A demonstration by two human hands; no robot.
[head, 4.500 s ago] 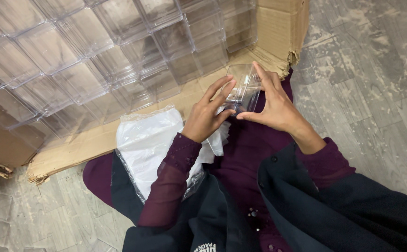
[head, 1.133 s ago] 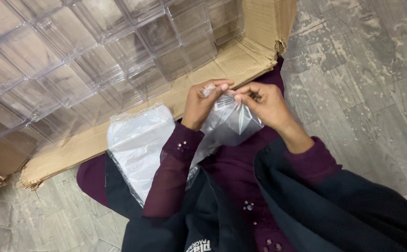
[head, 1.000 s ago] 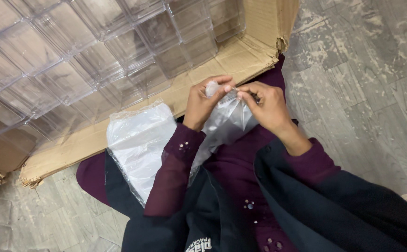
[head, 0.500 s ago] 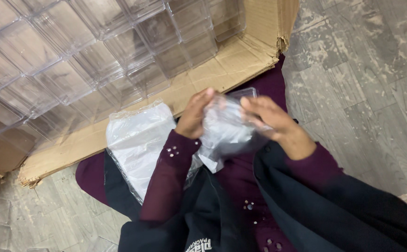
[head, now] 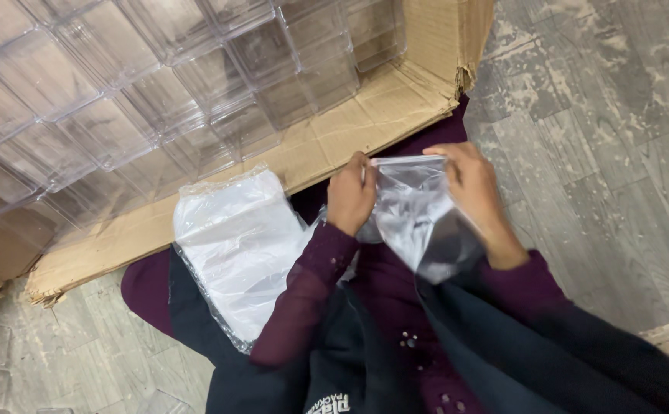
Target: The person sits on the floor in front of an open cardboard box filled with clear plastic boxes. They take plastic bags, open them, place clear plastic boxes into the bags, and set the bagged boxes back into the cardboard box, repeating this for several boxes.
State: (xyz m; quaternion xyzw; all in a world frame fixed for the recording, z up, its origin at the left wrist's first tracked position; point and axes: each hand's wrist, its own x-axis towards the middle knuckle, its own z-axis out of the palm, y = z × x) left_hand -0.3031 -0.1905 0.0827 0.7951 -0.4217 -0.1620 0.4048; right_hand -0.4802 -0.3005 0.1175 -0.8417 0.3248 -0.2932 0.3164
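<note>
Grey, worn floor tiles (head: 603, 115) surround a seated person's lap, where both hands work close together. Left hand (head: 351, 195) pinches the left end of a small clear zip bag (head: 419, 215) at its top strip; right hand (head: 471, 184) grips the right end, fingers closed on the plastic, holding the bag stretched above the lap. Closing it well probably means keeping the strip taut and level and pressing along its whole length. Just left of the forearm lies a stack of clear bags (head: 235, 245) on the lap. Beyond, an open cardboard box (head: 396, 115) holds rows of clear plastic cases (head: 158, 84).
</note>
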